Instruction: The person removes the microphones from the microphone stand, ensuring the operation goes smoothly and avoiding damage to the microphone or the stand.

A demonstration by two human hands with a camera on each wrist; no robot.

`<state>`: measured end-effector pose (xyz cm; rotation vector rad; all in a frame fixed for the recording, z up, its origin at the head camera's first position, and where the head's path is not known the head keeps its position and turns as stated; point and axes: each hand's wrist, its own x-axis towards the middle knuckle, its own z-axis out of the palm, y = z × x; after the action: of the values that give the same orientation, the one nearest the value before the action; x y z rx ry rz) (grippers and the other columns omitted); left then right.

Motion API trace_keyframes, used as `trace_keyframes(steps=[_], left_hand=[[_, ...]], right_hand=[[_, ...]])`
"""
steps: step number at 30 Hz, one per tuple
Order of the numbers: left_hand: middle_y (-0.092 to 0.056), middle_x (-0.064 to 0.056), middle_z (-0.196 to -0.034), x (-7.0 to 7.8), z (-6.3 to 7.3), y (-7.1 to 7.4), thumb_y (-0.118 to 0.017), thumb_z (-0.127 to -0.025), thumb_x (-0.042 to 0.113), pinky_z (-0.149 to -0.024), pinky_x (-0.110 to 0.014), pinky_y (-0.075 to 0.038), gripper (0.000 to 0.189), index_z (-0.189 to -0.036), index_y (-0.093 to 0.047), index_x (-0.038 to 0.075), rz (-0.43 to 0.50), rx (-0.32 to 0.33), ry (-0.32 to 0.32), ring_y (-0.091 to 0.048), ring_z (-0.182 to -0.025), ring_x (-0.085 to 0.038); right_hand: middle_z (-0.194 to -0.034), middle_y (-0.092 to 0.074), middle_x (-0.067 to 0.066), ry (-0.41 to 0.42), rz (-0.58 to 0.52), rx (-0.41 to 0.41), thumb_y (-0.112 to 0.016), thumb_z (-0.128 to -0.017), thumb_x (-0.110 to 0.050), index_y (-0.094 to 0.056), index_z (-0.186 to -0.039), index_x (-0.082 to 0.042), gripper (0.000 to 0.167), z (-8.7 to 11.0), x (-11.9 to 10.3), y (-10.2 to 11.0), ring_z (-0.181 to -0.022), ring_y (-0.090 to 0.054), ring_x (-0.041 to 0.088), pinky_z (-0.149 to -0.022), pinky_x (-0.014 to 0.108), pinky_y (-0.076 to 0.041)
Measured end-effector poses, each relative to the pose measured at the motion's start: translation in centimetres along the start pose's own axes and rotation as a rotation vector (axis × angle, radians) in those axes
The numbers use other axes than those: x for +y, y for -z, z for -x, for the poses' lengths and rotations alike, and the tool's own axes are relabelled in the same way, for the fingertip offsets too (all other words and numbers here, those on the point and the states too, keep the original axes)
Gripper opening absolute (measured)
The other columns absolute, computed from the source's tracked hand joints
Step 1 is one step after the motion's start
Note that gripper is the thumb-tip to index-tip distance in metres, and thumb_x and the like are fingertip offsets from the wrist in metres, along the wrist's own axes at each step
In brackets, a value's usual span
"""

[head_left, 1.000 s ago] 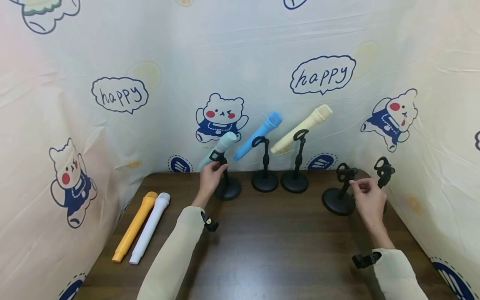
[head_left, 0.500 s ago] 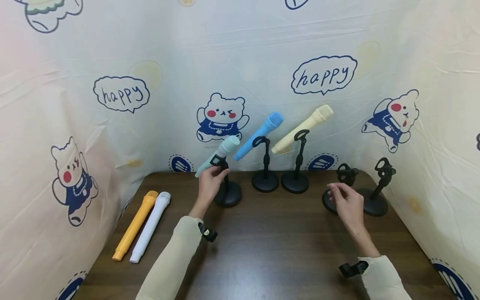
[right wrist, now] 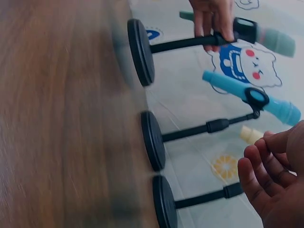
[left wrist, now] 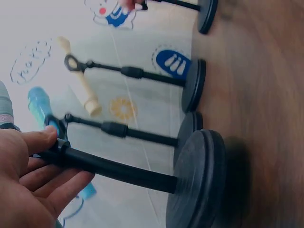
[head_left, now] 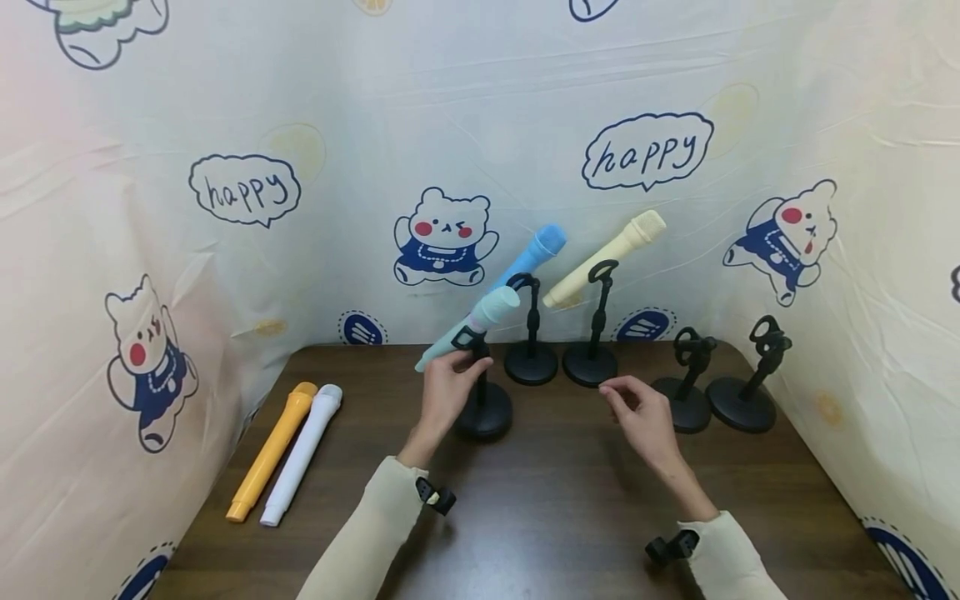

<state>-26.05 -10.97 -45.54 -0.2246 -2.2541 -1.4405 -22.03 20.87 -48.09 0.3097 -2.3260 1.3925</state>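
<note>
At the near edge of the view, two pale sleeves, the left one (head_left: 371, 533) and the right one (head_left: 731, 554), reach in over a brown wooden table (head_left: 540, 517), each with a small black device at the wrist. On the left side of the table an orange microphone (head_left: 270, 454) and a white microphone (head_left: 302, 456) lie side by side, close together, their heads pointing far and slightly right.

A little farther in, right of the middle, the right hand (head_left: 643, 417) is above the table with its fingers loosely bent, the thumb close to the fingertips, and holds nothing. Left of it, the left hand (head_left: 447, 387) grips a black stand (head_left: 486, 412) by the upper stem, thumb on one side and fingers on the other. In that stand's clip sits a mint microphone (head_left: 498, 307), tilted with its head up to the right. Whether the base touches the table I cannot tell.

To the right of the right hand, two black stands (head_left: 742, 406) stand near each other with bare clips. Farther off, near the far edge, a blue microphone (head_left: 549, 242) and a cream microphone (head_left: 607, 258) slant in their own upright stands (head_left: 590, 365). Behind everything hangs a pale cloth (head_left: 337, 108) printed with bears and "happy" bubbles.
</note>
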Motion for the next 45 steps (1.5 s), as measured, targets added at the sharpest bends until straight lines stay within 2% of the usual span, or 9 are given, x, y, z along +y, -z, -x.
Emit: trace_keyframes(steps=[3,8,12,17,21,27,33,40,45], left_hand=[[-0.082,-0.012,-0.092,0.9,0.8,-0.6,-0.087,-0.091,0.020,-0.080,-0.043,-0.066,0.017,-0.094,-0.083,0.003,0.007,-0.010,-0.033,-0.081,-0.090,-0.027],[-0.081,-0.009,-0.082,2.2,2.1,-1.5,-0.087,-0.090,0.019,-0.072,-0.031,-0.063,0.018,-0.082,-0.081,0.004,-0.002,-0.011,-0.078,-0.080,-0.085,-0.024],[-0.081,-0.009,-0.084,3.2,3.0,-2.4,-0.088,-0.090,0.019,-0.073,-0.032,-0.064,0.016,-0.085,-0.083,0.005,0.006,-0.009,-0.074,-0.080,-0.084,-0.023],[-0.082,-0.010,-0.089,4.1,4.1,-3.5,-0.085,-0.093,0.024,-0.075,-0.035,-0.066,0.019,-0.092,-0.085,0.005,0.010,-0.025,-0.071,-0.081,-0.086,-0.021],[-0.083,-0.010,-0.093,4.7,4.9,-4.4,-0.085,-0.093,0.025,-0.074,-0.032,-0.067,0.020,-0.097,-0.085,0.005,0.000,-0.027,-0.059,-0.082,-0.086,-0.019],[-0.083,-0.010,-0.091,5.2,5.8,-5.3,-0.085,-0.093,0.022,-0.071,-0.026,-0.065,0.016,-0.095,-0.085,0.006,0.014,-0.021,-0.047,-0.081,-0.085,-0.017],[-0.083,-0.011,-0.096,5.1,6.3,-6.1,-0.085,-0.093,0.018,-0.075,-0.029,-0.066,0.015,-0.098,-0.085,0.005,0.050,-0.019,-0.040,-0.081,-0.088,-0.018],[-0.083,-0.010,-0.094,4.2,6.9,-6.9,-0.084,-0.094,0.018,-0.074,-0.028,-0.066,0.012,-0.096,-0.084,0.006,0.067,-0.017,-0.035,-0.082,-0.087,-0.018],[-0.083,-0.011,-0.094,4.0,7.1,-7.2,-0.082,-0.096,0.020,-0.075,-0.030,-0.066,0.013,-0.094,-0.083,0.007,0.039,-0.011,-0.054,-0.081,-0.088,-0.019]], right_hand=[[-0.076,-0.068,0.006,-0.007,-0.028,-0.034,-0.071,-0.104,-0.014,-0.076,-0.106,-0.009,0.008,0.2,-0.3,-1.0,-0.065,-0.067,0.029,-0.055,0.023,-0.054],[-0.082,-0.070,0.007,-0.011,-0.073,-0.098,-0.068,-0.105,-0.012,-0.075,-0.112,-0.010,0.010,0.3,-1.0,-2.7,-0.069,-0.068,0.023,-0.060,0.023,-0.056],[-0.094,-0.075,0.010,0.007,-0.089,-0.152,-0.069,-0.104,-0.010,-0.073,-0.117,-0.010,0.013,0.5,-1.5,-4.1,-0.080,-0.070,0.017,-0.069,0.023,-0.058],[-0.110,-0.077,0.009,-0.005,-0.102,-0.231,-0.076,-0.099,-0.009,-0.070,-0.123,-0.008,0.025,0.7,-2.3,-5.7,-0.097,-0.073,0.021,-0.082,0.026,-0.062],[-0.113,-0.076,0.012,-0.027,-0.108,-0.271,-0.082,-0.095,-0.010,-0.069,-0.125,-0.007,0.032,0.9,-2.9,-7.0,-0.101,-0.074,0.025,-0.087,0.032,-0.064],[-0.104,-0.076,0.016,0.002,-0.056,-0.232,-0.083,-0.092,-0.006,-0.070,-0.118,-0.005,0.030,1.3,-3.3,-8.2,-0.095,-0.075,0.030,-0.084,0.046,-0.066],[-0.099,-0.077,0.012,-0.005,-0.003,-0.154,-0.082,-0.091,-0.001,-0.071,-0.108,-0.007,0.021,1.3,-2.9,-8.6,-0.090,-0.077,0.028,-0.081,0.045,-0.066],[-0.098,-0.078,0.012,0.002,0.013,-0.161,-0.082,-0.089,0.001,-0.071,-0.103,-0.007,0.020,1.4,-2.1,-8.7,-0.090,-0.078,0.028,-0.082,0.045,-0.066],[-0.096,-0.079,0.013,0.017,0.026,-0.164,-0.083,-0.088,0.002,-0.072,-0.104,-0.006,0.020,1.4,-1.7,-8.6,-0.088,-0.078,0.027,-0.080,0.043,-0.066]])
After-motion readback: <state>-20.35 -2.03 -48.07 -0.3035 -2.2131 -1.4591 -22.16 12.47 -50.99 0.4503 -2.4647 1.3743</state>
